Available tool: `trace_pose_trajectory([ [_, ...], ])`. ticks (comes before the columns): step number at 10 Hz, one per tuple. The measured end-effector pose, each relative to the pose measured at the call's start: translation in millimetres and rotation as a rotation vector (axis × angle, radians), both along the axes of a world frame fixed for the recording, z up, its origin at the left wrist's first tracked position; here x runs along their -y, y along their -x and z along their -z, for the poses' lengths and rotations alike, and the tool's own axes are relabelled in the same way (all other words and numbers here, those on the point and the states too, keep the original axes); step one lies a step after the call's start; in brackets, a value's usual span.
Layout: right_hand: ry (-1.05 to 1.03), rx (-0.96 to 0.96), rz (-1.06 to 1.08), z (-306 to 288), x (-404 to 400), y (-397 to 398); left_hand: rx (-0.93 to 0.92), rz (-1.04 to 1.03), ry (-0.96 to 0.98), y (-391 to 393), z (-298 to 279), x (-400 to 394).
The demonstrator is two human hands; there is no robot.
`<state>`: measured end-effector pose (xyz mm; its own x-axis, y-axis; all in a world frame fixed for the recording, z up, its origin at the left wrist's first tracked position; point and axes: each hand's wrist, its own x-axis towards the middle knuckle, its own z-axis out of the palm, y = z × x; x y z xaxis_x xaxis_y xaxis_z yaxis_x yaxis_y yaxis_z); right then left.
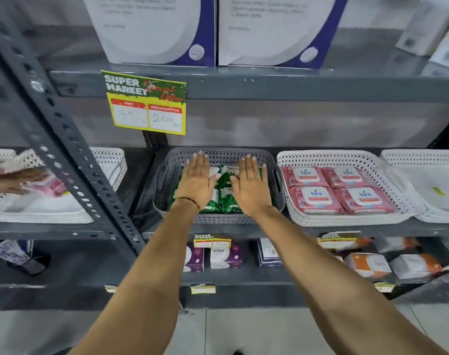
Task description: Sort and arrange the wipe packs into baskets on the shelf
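Observation:
A grey perforated basket (pixel 164 183) stands in the middle of the shelf and holds several green wipe packs (pixel 224 179). My left hand (pixel 196 179) and my right hand (pixel 250 184) lie flat, palms down, fingers straight, on top of those green packs, side by side. Neither hand grips anything. Right of it, a white perforated basket (pixel 320 157) holds several pink wipe packs (pixel 315 198) laid flat in two rows.
Another white basket (pixel 423 160) stands at far right. At far left, past a slanted grey shelf post (pixel 64 139), a white basket (pixel 110 162) has another person's hand (pixel 21 180) on pink packs. A yellow price sign (pixel 146 103) hangs above. Boxes fill the lower shelf.

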<state>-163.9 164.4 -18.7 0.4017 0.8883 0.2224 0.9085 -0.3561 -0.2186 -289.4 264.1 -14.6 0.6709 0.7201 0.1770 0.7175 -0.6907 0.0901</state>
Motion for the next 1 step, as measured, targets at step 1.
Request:
trace_pose_trajectory([
  [1,-0.152,0.128,0.030,-15.2,39.4,24.3,0.113,0.047,-0.121,15.1,-12.2,42.4],
])
